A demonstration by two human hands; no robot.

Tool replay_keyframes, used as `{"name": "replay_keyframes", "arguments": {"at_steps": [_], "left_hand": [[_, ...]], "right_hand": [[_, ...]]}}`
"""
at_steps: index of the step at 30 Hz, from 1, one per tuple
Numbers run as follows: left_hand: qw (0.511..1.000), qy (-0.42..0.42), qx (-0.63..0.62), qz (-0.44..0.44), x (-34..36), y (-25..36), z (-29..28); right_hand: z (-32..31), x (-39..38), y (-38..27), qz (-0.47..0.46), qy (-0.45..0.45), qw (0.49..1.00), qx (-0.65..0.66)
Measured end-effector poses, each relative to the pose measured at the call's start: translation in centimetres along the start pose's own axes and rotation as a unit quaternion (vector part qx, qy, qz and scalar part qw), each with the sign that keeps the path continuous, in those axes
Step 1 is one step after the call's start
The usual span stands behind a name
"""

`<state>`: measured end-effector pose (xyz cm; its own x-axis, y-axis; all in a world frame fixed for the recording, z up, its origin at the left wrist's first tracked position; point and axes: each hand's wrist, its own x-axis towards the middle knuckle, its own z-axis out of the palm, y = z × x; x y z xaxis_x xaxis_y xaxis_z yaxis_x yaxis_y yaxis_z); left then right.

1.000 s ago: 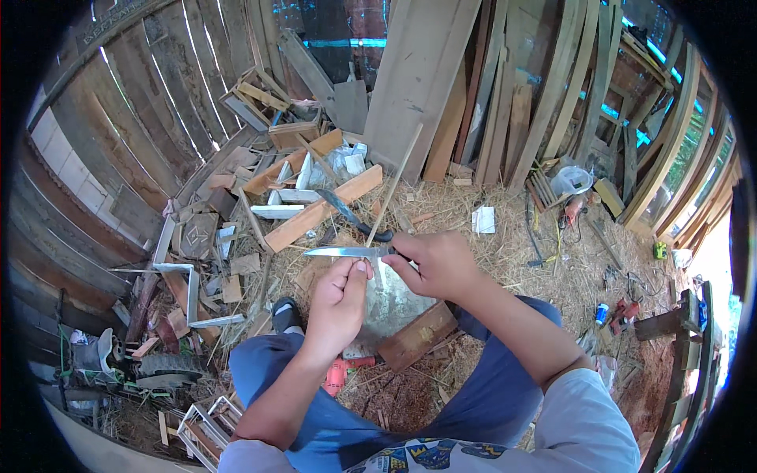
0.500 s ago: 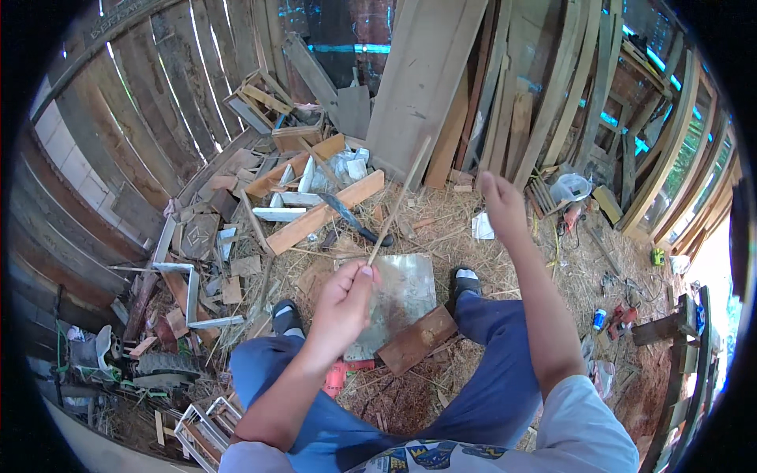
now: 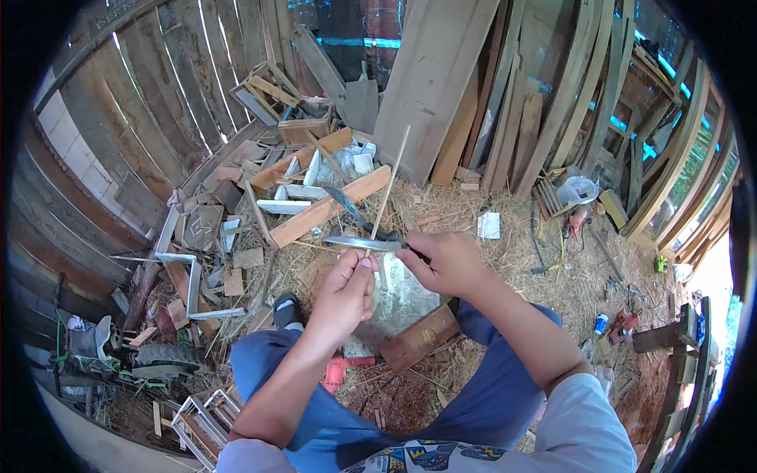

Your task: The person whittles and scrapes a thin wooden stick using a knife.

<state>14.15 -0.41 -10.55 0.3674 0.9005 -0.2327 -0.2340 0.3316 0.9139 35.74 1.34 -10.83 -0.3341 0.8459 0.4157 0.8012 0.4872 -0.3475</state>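
Note:
A thin, pale wooden stick [image 3: 393, 177] slants upward and away from my left hand [image 3: 344, 288], which pinches its near end. My right hand [image 3: 453, 264] is wrapped round the handle of a knife [image 3: 355, 243]. Its blade points left and lies across the stick just above my left fingertips. Most of the handle is hidden in my fist. Under my hands, a greyish flat board [image 3: 406, 303] lies on the floor between my legs. A brown wooden block [image 3: 419, 337] rests on its near right edge.
Beyond my hands lies a curved dark blade [image 3: 347, 206] against an orange-brown plank [image 3: 327, 209]. Wood scraps are heaped at the left, and tall boards [image 3: 434, 87] lean at the back. A red tool [image 3: 335, 374] sits by my left leg. Straw and shavings cover the floor.
My right hand has come down and left from its raised place, bringing the knife to the stick. The stick now stands more upright, while my left hand has barely shifted.

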Motion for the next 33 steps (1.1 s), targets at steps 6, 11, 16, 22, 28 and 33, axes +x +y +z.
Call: {"name": "replay_keyframes", "arguments": {"at_steps": [6,11,16,22,28,33], "left_hand": [[1.000,-0.004,-0.012,-0.022,-0.1,-0.4,0.1],[0.991,0.030,0.102,0.084,0.4,-2.6,-0.2],[0.981,0.062,0.152,0.107,0.3,-2.3,-0.1],[0.970,0.069,0.190,0.136,0.0,-1.9,0.1],[0.971,0.070,0.184,0.136,-0.1,-1.5,0.2],[0.973,0.072,0.193,0.105,-0.2,-1.0,0.2]], "right_hand": [[0.2,-0.3,-0.3,-0.032,-0.045,0.998,-0.006],[0.8,-0.2,-0.8,-0.042,-0.020,0.999,0.008],[0.7,-0.1,-0.7,-0.035,-0.015,0.999,-0.012],[0.3,0.1,-0.7,-0.039,-0.001,0.998,-0.044],[0.0,0.2,-0.6,-0.042,-0.001,0.997,-0.065],[-0.1,0.5,0.2,-0.060,0.025,0.995,-0.077]]}}
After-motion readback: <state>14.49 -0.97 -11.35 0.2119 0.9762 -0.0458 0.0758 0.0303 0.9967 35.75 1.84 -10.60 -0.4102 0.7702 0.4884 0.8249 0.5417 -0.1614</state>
